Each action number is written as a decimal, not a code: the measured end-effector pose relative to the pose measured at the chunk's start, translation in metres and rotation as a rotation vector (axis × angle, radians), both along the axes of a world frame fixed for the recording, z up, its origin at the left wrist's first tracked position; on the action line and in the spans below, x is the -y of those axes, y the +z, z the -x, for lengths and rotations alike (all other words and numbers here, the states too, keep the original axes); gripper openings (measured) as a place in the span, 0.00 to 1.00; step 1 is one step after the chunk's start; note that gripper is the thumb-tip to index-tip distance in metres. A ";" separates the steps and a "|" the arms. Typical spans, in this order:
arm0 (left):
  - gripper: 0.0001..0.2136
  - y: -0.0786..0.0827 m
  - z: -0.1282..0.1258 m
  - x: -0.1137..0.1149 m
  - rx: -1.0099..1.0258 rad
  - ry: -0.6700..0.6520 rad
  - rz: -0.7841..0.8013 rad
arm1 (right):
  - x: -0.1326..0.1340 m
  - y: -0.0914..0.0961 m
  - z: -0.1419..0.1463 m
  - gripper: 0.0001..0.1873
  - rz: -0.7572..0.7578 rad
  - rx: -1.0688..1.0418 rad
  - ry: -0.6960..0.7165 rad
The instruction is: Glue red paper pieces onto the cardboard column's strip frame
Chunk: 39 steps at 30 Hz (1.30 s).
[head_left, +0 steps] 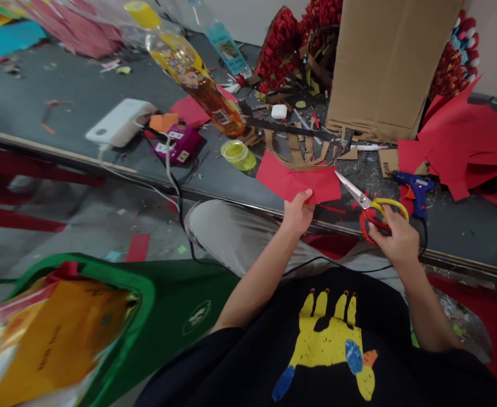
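A single head-worn camera faces forward and steeply down past its wearer's black printed T-shirt (328,342), viewing the bare left hand (298,213) and bare right hand (396,236) from near above, the dark-grey worktop (28,107) beyond them and pale wall (254,22) at the top.

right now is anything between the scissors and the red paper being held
Nothing visible: the scissors in the right hand reach close to the right edge of the red paper in the left hand.

T-shirt (269,350), black; printed yellow four-legged animal (328,345), blue and orange patches. Left sleeve (223,346), short, ending well apart from left grip (300,210). Trousers (235,234), pale grey.
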<state>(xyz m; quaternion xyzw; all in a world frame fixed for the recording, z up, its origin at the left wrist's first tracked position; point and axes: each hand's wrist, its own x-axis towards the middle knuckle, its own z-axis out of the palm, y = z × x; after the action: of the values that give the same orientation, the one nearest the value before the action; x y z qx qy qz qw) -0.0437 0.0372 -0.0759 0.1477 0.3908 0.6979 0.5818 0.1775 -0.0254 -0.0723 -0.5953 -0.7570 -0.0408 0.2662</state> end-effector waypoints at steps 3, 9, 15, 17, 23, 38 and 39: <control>0.25 0.002 -0.001 0.001 -0.012 -0.005 -0.005 | 0.000 -0.001 0.001 0.24 -0.064 0.030 0.001; 0.25 0.004 -0.002 0.003 -0.012 -0.012 -0.015 | -0.001 -0.001 0.004 0.23 -0.179 0.066 0.018; 0.26 0.004 -0.002 0.003 -0.009 -0.015 -0.010 | -0.001 0.000 0.006 0.22 -0.222 0.093 0.019; 0.26 0.003 -0.002 0.003 -0.016 -0.015 -0.006 | -0.001 0.001 0.007 0.22 -0.249 0.119 0.014; 0.26 0.003 -0.002 0.004 -0.019 -0.024 -0.023 | 0.001 0.001 0.010 0.21 -0.260 0.121 -0.012; 0.22 0.001 0.000 0.002 0.024 0.008 0.005 | 0.013 -0.009 0.029 0.23 -0.198 0.036 -0.082; 0.22 0.001 0.000 0.002 0.035 0.011 0.011 | 0.014 -0.009 0.029 0.23 -0.198 0.039 -0.078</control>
<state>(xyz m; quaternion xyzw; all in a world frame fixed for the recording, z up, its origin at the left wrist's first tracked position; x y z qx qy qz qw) -0.0433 0.0354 -0.0748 0.1301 0.3852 0.7015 0.5853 0.1489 -0.0395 -0.0813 -0.5943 -0.7305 -0.1374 0.3071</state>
